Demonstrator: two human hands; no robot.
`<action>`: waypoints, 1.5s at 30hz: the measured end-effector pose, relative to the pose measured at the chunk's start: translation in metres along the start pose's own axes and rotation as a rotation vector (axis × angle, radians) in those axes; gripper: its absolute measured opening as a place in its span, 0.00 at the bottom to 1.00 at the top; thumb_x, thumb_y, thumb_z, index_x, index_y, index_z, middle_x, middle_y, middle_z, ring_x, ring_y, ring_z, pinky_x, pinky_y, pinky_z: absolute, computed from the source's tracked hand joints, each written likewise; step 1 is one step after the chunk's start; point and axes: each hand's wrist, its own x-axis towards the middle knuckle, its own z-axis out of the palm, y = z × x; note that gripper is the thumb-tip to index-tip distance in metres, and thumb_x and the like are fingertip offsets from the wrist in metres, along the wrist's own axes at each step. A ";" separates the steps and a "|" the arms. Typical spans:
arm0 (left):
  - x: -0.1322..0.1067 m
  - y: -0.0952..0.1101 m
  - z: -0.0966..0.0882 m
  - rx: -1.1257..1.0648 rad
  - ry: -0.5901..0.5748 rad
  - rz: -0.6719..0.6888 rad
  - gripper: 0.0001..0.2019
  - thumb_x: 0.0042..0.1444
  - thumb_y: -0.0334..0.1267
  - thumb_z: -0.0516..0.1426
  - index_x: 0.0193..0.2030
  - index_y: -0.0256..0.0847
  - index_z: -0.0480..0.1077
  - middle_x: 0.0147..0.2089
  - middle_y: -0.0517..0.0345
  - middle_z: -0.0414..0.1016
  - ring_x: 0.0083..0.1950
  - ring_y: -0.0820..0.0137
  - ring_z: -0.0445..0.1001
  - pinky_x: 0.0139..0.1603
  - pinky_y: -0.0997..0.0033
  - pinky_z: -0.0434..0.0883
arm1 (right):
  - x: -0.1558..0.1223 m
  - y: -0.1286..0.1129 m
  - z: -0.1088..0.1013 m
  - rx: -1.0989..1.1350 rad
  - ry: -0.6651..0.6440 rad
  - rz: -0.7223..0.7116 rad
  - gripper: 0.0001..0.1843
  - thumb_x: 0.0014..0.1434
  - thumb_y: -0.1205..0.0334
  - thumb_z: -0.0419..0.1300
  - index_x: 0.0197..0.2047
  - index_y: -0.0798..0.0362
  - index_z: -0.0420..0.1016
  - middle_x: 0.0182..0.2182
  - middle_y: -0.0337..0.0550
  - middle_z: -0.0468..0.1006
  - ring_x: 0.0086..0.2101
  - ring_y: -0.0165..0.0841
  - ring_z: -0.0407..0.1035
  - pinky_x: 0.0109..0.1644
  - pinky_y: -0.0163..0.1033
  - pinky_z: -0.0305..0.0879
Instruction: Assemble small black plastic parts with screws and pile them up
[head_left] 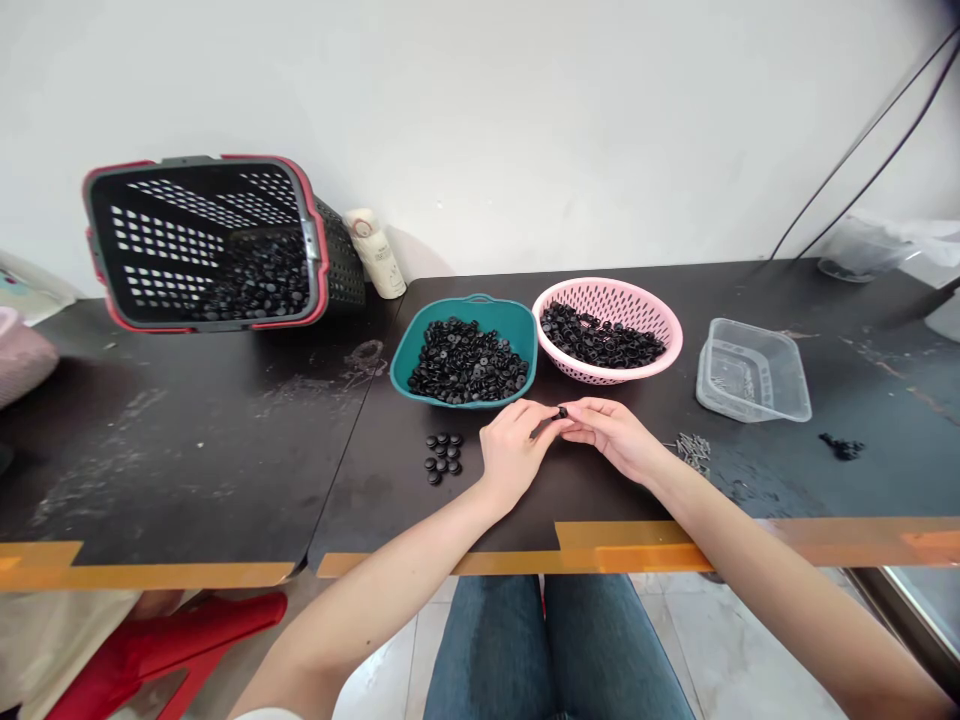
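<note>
My left hand (516,452) and my right hand (609,436) meet at their fingertips above the dark tabletop. Between them they pinch a small black part (559,414) with a thin dark stem, and the fingers hide most of it. Just behind my left hand stands a teal plastic basin (480,306) heaped with black ring-shaped discs (466,362). A pink perforated colander (609,289) holding more black discs (601,336) sits behind my right hand. Several loose discs (442,458) lie in neat rows left of my left hand.
A small pile of metal screws (694,450) lies right of my right hand, beyond it a clear plastic tray (752,370) and a black clump (841,446). A tipped black basket (225,158) and a cream bottle (375,254) stand at the back left, against the wall.
</note>
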 end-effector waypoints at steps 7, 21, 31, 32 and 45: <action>0.000 0.000 0.000 0.036 -0.003 0.111 0.06 0.57 0.39 0.58 0.37 0.41 0.75 0.33 0.58 0.75 0.35 0.72 0.73 0.35 0.74 0.69 | -0.002 0.000 0.004 0.048 -0.068 0.064 0.09 0.47 0.61 0.70 0.33 0.53 0.78 0.31 0.38 0.79 0.33 0.28 0.73 0.44 0.35 0.70; 0.001 -0.004 0.001 -0.150 -0.005 0.053 0.12 0.55 0.37 0.60 0.47 0.45 0.74 0.39 0.56 0.75 0.39 0.71 0.74 0.39 0.71 0.73 | -0.004 -0.005 0.000 0.044 -0.030 -0.006 0.13 0.47 0.59 0.69 0.39 0.50 0.79 0.34 0.41 0.80 0.36 0.32 0.75 0.47 0.41 0.70; -0.002 -0.001 0.001 -0.131 0.024 0.039 0.10 0.55 0.39 0.60 0.44 0.43 0.75 0.37 0.55 0.75 0.36 0.72 0.74 0.30 0.77 0.72 | -0.009 -0.005 0.000 -0.265 0.068 -0.285 0.11 0.48 0.55 0.69 0.37 0.47 0.81 0.32 0.41 0.81 0.31 0.35 0.74 0.42 0.46 0.72; -0.002 -0.001 0.001 -0.126 0.026 0.045 0.11 0.55 0.39 0.60 0.44 0.43 0.75 0.37 0.55 0.75 0.36 0.72 0.74 0.31 0.76 0.72 | -0.009 -0.004 0.000 -0.263 0.071 -0.285 0.11 0.48 0.56 0.69 0.36 0.47 0.81 0.31 0.41 0.81 0.31 0.35 0.74 0.42 0.46 0.72; -0.001 -0.001 -0.002 -0.176 0.017 0.049 0.09 0.54 0.38 0.61 0.42 0.43 0.75 0.36 0.57 0.73 0.34 0.74 0.72 0.32 0.75 0.72 | -0.010 -0.007 0.003 -0.009 -0.093 -0.067 0.15 0.50 0.59 0.68 0.42 0.47 0.74 0.33 0.37 0.79 0.36 0.31 0.74 0.46 0.42 0.71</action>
